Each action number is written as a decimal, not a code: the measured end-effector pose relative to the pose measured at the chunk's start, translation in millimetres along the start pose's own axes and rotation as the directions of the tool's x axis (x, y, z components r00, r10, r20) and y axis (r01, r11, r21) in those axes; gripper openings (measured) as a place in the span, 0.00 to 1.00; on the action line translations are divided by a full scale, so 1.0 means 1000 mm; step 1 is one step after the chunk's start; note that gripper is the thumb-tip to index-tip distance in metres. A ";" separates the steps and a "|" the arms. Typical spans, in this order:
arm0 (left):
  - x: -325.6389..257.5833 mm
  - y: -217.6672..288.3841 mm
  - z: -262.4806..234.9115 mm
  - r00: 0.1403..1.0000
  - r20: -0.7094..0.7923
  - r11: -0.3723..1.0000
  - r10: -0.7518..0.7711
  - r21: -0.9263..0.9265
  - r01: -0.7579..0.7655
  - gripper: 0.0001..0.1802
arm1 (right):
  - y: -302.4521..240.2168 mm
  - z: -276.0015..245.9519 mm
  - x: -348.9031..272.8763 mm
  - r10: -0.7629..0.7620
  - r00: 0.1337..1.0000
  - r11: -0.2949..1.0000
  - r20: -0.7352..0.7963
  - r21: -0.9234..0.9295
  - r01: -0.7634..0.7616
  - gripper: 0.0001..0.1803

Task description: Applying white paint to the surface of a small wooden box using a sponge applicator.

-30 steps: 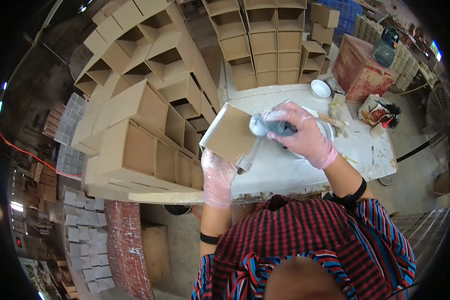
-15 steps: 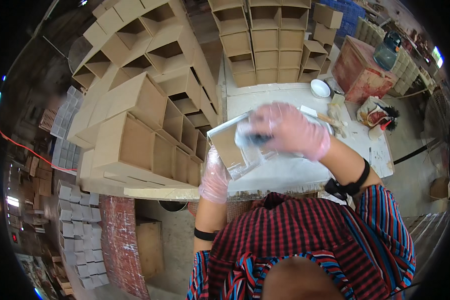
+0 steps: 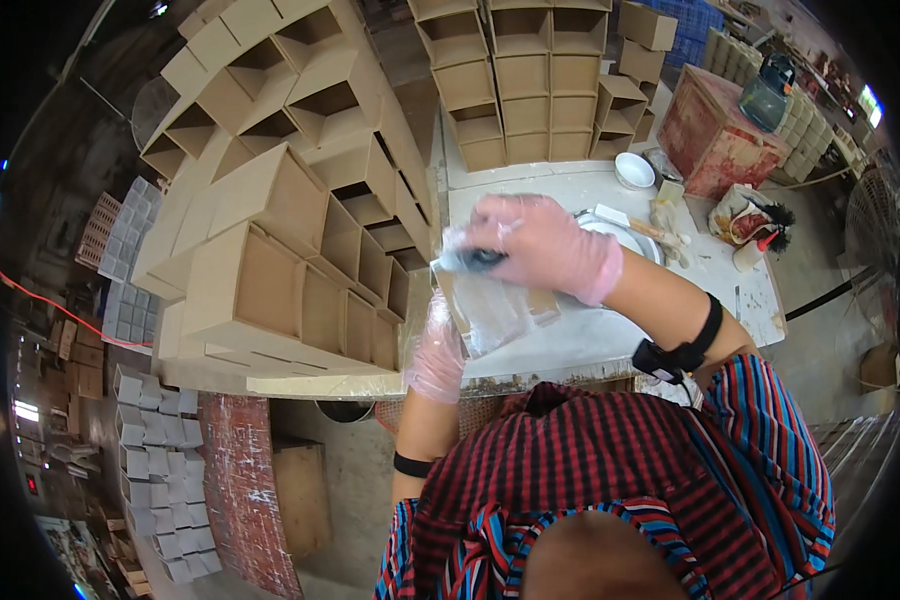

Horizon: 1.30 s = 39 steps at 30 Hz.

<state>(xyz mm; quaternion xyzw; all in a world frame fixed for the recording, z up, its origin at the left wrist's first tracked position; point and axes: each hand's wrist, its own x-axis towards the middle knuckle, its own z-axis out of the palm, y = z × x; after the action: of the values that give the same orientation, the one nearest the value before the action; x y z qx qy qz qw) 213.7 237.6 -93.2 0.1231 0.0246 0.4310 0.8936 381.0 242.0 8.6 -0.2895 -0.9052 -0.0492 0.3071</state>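
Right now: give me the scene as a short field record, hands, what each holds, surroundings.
left hand: gloved, steadies the lower edge of a flat cardboard piece on the white worktable
right hand: gloved, grip closed on a dark-tipped brush held over the cardboard
table items: white plate, small white bowl
left of table: stacked open cardboard boxes
behind table: more open boxes, red crate
unclear: what coats the brush tip
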 end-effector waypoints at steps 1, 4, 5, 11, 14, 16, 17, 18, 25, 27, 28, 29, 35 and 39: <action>0.003 0.002 -0.005 0.999 0.030 0.977 -0.013 0.215 0.006 0.20 | -0.004 -0.003 -0.006 -0.021 1.000 1.000 0.017 0.012 0.021 0.24; -0.001 0.007 0.016 0.995 -0.010 0.956 -0.097 0.276 0.096 0.21 | -0.026 -0.010 -0.029 -0.127 0.982 0.991 0.142 0.066 0.118 0.26; -0.012 0.010 0.013 0.997 0.017 0.968 -0.078 0.240 0.072 0.21 | -0.035 -0.010 -0.022 -0.187 0.968 0.980 0.169 0.106 0.171 0.26; -0.009 -0.017 0.008 0.948 -0.308 0.951 0.083 0.309 0.017 0.21 | 0.021 -0.001 0.013 0.171 0.980 0.985 -0.105 0.051 -0.167 0.18; -0.010 -0.005 0.001 0.974 -0.225 0.990 0.043 0.138 -0.012 0.21 | 0.013 -0.015 0.003 0.176 0.975 0.979 -0.139 0.126 -0.159 0.17; -0.008 0.003 -0.008 0.992 -0.009 0.508 0.123 0.860 -0.056 0.22 | 0.003 -0.026 -0.012 0.195 0.975 0.968 -0.107 0.179 -0.174 0.18; -0.004 0.008 -0.007 0.958 0.211 -0.407 0.195 0.906 -0.116 0.22 | 0.000 -0.025 -0.020 0.173 0.982 0.975 -0.072 0.155 -0.161 0.19; -0.010 0.010 -0.004 0.953 0.197 -0.391 0.232 0.916 -0.094 0.22 | -0.002 -0.023 -0.030 0.152 0.988 0.981 -0.036 0.131 -0.146 0.21; -0.016 0.004 0.058 0.966 0.248 -0.990 0.071 0.139 0.037 0.22 | 0.002 -0.024 -0.053 0.070 0.997 0.996 0.010 0.062 -0.071 0.25; -0.018 0.006 0.021 0.925 0.331 -0.866 0.185 0.500 -0.006 0.22 | 0.018 -0.016 -0.041 0.097 0.993 0.995 -0.064 0.035 -0.095 0.24; -0.015 0.006 0.016 0.915 0.284 -0.592 0.286 0.803 -0.065 0.23 | 0.018 -0.018 -0.041 0.096 0.994 0.995 -0.060 0.000 -0.096 0.22; -0.014 0.007 0.014 0.904 0.329 -0.635 0.273 0.768 -0.087 0.22 | 0.016 -0.020 -0.046 0.073 0.997 0.997 -0.014 0.025 -0.072 0.21; -0.011 0.012 0.003 0.894 0.420 -0.957 -0.153 -0.287 -0.028 0.20 | -0.010 -0.028 -0.073 -0.017 0.997 1.000 0.075 0.013 0.016 0.22; -0.011 0.010 -0.049 0.968 0.210 -0.374 0.137 0.916 -0.146 0.21 | 0.018 -0.010 -0.047 0.076 0.994 0.996 -0.075 0.061 -0.072 0.21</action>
<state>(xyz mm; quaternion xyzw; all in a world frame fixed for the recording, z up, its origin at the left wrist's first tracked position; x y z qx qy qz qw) 191.8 244.6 -139.2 0.8050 0.3490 0.3337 0.3447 426.5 231.0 -12.0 -0.3117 -0.8823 -0.0227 0.3519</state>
